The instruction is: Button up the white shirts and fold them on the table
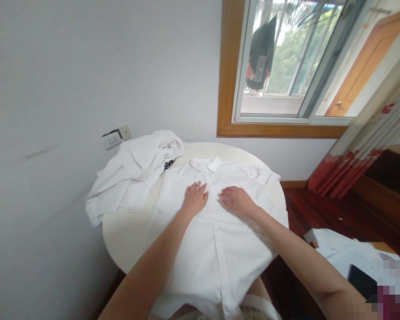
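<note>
A white collared shirt (216, 240) lies spread front-up on a round cream table (123, 235), collar pointing away from me, its hem hanging over the near edge. My left hand (195, 198) rests flat on the chest of the shirt, fingers stretched out. My right hand (236, 200) lies palm-down just to the right of it, fingers flat on the cloth beside the button placket. Neither hand holds anything.
A crumpled heap of white garments (133, 173) with a dark striped piece sits at the table's back left, by a wall socket (115, 138). A window (286, 66) lies ahead, a curtain (359, 155) at right, papers and a dark device (356, 262) at lower right.
</note>
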Action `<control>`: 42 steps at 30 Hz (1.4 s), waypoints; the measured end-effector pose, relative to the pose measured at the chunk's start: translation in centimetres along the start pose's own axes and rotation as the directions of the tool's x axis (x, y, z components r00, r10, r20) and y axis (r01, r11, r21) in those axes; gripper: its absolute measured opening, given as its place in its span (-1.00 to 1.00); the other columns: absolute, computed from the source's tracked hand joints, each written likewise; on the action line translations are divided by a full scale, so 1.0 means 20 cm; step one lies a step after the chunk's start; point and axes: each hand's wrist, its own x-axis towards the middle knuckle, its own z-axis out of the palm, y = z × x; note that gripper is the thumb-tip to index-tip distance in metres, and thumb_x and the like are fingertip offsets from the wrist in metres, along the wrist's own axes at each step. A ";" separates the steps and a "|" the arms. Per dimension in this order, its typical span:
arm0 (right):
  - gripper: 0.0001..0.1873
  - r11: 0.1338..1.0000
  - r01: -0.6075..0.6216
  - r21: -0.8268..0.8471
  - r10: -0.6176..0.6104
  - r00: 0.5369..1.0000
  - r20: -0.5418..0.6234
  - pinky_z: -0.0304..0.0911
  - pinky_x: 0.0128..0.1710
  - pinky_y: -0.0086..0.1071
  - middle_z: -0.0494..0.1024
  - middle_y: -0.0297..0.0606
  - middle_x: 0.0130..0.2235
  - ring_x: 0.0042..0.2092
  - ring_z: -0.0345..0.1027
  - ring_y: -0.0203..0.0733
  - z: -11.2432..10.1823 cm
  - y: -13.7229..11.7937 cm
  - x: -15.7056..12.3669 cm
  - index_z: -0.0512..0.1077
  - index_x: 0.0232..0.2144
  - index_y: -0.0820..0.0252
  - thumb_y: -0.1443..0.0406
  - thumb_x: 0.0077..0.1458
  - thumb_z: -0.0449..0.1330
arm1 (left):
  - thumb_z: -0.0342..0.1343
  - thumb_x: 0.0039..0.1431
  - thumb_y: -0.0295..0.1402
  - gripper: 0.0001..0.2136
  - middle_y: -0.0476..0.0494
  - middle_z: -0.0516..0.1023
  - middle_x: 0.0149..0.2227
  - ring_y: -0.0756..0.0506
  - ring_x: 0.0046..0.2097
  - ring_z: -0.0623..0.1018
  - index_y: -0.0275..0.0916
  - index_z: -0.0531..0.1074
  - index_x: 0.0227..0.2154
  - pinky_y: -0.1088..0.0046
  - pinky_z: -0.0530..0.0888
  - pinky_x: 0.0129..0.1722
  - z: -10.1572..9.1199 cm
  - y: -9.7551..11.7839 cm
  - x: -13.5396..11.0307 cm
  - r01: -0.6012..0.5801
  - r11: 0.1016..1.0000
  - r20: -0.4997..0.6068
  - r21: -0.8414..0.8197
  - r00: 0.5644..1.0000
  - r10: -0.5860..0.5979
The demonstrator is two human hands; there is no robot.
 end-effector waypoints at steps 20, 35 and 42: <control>-0.49 0.713 -0.589 -0.380 0.589 0.797 -0.131 0.10 -0.03 -0.09 0.43 0.08 -0.03 0.05 0.23 0.07 -0.04 1.11 0.03 0.37 -0.03 0.30 0.06 0.27 -0.14 | -0.18 0.28 -0.21 -0.59 -0.14 0.28 0.22 -0.17 0.26 0.21 -0.11 0.28 0.14 0.15 0.11 0.23 0.02 0.00 -0.02 0.024 0.999 -0.026 -0.030 0.999 -0.025; -0.41 0.689 -0.712 -0.135 0.722 0.690 0.044 0.20 -0.15 -0.22 0.53 0.05 -0.14 -0.10 0.40 0.00 -0.04 1.35 -0.15 0.50 -0.21 0.27 0.02 0.27 -0.19 | -0.18 0.28 -0.22 -0.60 -0.13 0.28 0.22 -0.16 0.26 0.21 -0.10 0.28 0.13 0.16 0.12 0.23 0.00 0.01 -0.03 0.027 0.999 -0.035 -0.026 0.999 -0.028; -0.53 0.692 -0.665 -0.280 0.536 0.734 -0.418 -0.02 0.05 -0.08 0.53 0.02 -0.15 -0.10 0.34 -0.02 -0.16 1.05 -0.06 0.49 -0.25 0.30 0.19 0.29 -0.17 | -0.18 0.28 -0.21 -0.59 -0.14 0.29 0.22 -0.16 0.25 0.22 -0.10 0.29 0.13 0.16 0.12 0.23 0.00 0.01 -0.02 0.029 0.999 -0.030 -0.021 0.999 -0.030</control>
